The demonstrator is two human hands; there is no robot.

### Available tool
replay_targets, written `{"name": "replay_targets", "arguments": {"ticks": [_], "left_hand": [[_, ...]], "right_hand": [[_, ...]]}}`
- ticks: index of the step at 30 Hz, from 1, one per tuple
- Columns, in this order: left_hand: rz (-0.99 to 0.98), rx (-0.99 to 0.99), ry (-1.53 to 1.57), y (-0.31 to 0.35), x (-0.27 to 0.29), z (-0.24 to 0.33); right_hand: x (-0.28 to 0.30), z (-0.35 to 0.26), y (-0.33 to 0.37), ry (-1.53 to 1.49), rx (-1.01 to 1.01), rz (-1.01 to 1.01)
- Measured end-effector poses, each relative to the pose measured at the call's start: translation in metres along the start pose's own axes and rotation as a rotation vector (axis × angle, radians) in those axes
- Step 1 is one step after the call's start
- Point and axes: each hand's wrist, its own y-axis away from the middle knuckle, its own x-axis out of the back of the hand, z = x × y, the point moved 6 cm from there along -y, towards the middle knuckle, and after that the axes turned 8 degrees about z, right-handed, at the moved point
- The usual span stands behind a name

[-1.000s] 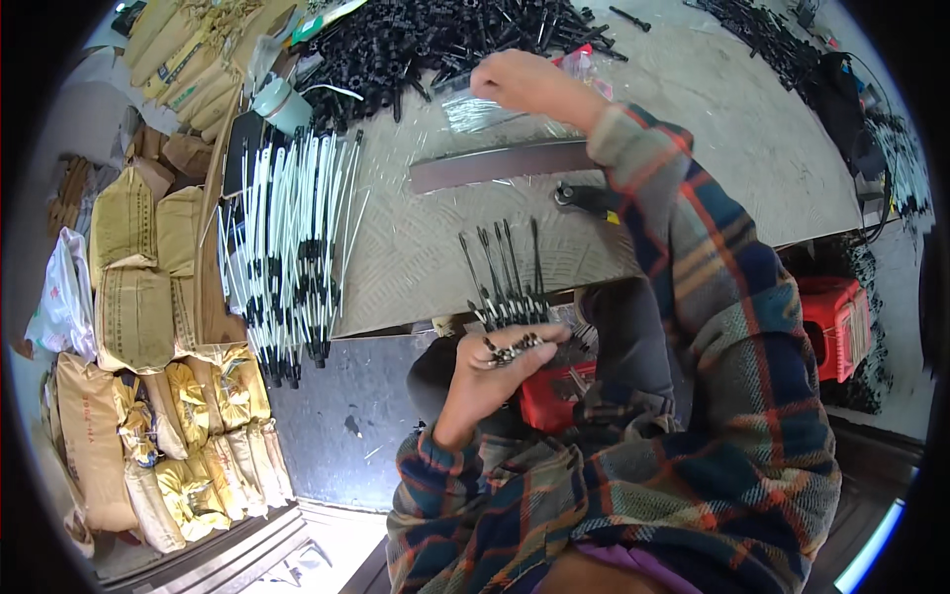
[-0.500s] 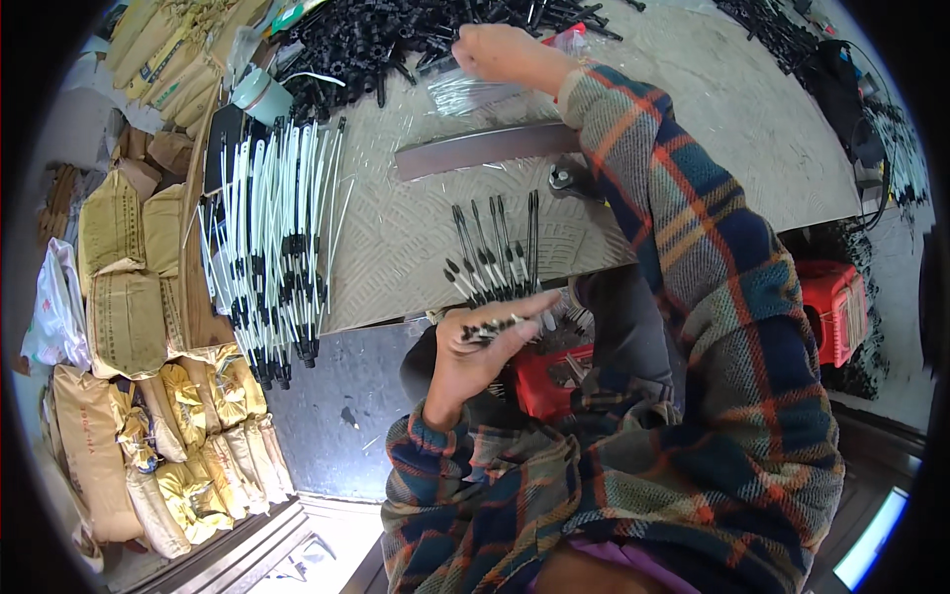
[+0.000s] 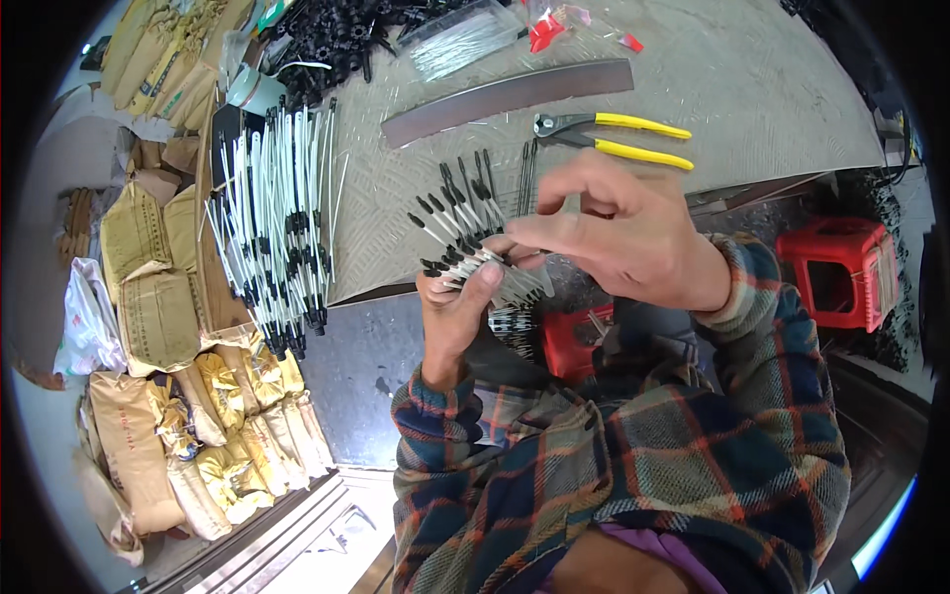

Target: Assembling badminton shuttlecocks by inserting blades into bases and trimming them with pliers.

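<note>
The left hand is grasping a fan of rods, its thumb pressing across them. The rods are spreading at the near edge of the table, with many black tips pointing away from the person. The right hand is bending its fingers over the rods beside the left thumb; whether it is pinching a piece cannot be told.

Pliers with yellow handles are lying just beyond the right hand, jaws pointing left. A dark bar is lying beyond the rods, and a clear container is sitting behind the bar. Red scraps are lying near the container. At the far left, a pile of black parts is occupying the table beside a cup.

White sticks are overhanging the left part of the near edge. Sacks are standing left of the table, and a red stool is standing at the right. The right hand is blocking the view of some rods.
</note>
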Motion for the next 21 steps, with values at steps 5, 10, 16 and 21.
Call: {"name": "replay_targets", "arguments": {"ticks": [5,10,16,21], "left_hand": [[0.116,-0.045,-0.142,0.006,0.020,-0.005],[0.182,-0.020,-0.075,0.005,0.018,-0.007],[0.185,-0.005,-0.071,0.006,0.026,-0.011],[0.204,-0.048,0.010,0.004,0.022,-0.008]], "right_hand": [[-0.006,0.001,0.000,-0.003,-0.003,0.059],[-0.005,0.000,-0.002,0.078,0.027,0.106],[-0.006,-0.002,-0.004,0.153,0.048,0.108],[-0.008,-0.004,-0.010,0.188,0.113,0.014]]}}
